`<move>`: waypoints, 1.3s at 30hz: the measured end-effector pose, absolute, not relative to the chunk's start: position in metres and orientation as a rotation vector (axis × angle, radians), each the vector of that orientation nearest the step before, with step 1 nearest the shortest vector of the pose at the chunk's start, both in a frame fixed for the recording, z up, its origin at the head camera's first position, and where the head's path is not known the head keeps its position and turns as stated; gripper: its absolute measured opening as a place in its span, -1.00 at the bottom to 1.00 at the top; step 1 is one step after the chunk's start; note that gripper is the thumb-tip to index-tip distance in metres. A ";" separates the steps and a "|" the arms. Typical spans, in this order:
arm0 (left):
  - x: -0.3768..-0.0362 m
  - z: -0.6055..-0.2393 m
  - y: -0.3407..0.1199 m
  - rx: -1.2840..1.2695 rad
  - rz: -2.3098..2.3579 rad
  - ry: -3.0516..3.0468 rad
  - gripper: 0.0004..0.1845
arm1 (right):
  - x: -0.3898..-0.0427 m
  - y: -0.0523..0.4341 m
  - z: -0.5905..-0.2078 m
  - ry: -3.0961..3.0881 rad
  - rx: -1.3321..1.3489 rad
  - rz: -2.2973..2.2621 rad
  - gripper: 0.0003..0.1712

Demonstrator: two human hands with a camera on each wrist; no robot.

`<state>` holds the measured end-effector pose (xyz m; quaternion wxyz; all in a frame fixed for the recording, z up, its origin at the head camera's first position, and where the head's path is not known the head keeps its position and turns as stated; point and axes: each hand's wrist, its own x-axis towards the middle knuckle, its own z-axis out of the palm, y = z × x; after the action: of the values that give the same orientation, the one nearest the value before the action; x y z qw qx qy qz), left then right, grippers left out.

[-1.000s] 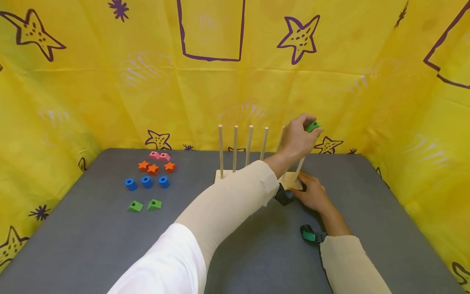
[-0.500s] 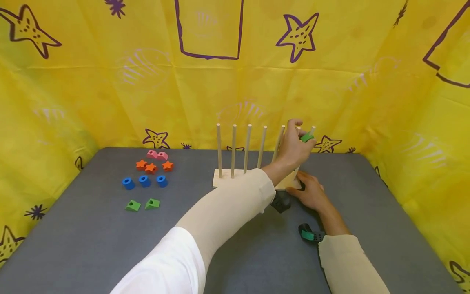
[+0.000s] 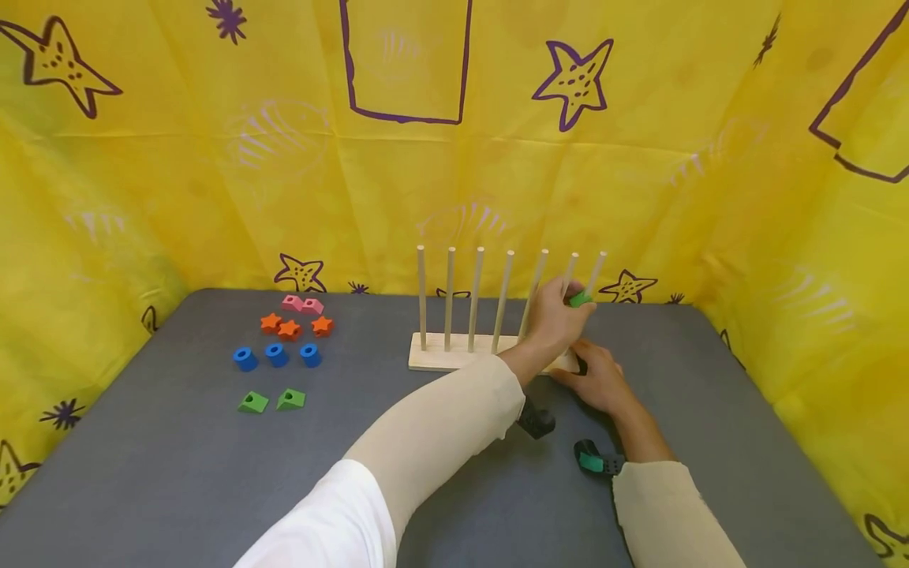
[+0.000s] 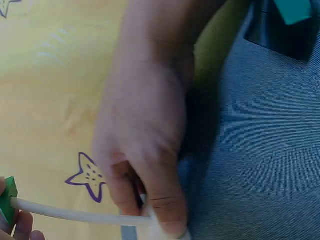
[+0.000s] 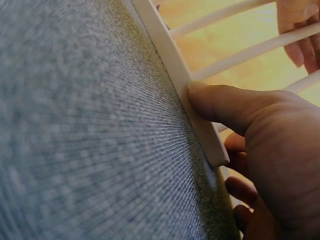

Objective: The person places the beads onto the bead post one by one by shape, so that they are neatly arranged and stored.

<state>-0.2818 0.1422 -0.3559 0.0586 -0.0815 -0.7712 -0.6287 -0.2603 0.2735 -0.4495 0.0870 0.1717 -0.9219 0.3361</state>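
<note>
Left hand: pinches green block, threaded partway down far-right peg.
Right hand: grips peg rack base on counter.

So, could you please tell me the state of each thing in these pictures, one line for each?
Green block: on the rightmost peg, partway down, pinched by the left hand.
Peg board: flat on the table, pegs upright, its right end held by the right hand.
Two green wedges: loose on the table.
Three blue rings: loose, in a row.
Orange stars: loose.
Pink blocks: loose, side by side.
</note>
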 end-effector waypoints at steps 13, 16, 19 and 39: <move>-0.281 -0.384 0.141 -0.232 -1.923 -2.354 -0.80 | -0.277 0.288 -0.442 -2.830 0.583 0.975 -0.35; -0.281 -0.389 0.140 -0.235 -1.931 -2.364 -0.80 | -0.282 0.292 -0.442 -2.838 0.621 0.980 -0.32; -0.280 -0.395 0.139 -0.235 -1.928 -2.372 -0.79 | -0.284 0.295 -0.445 -2.845 0.642 1.016 -0.36; -0.279 -0.428 0.137 -0.120 -1.819 -2.438 -0.77 | -0.287 0.299 -0.447 -2.824 0.665 1.112 -0.41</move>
<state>-0.2788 0.1373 -0.4277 0.0486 -0.0395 -0.8000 -0.5968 -0.2865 0.2992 -0.4472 0.0174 0.2142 -0.9087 0.3578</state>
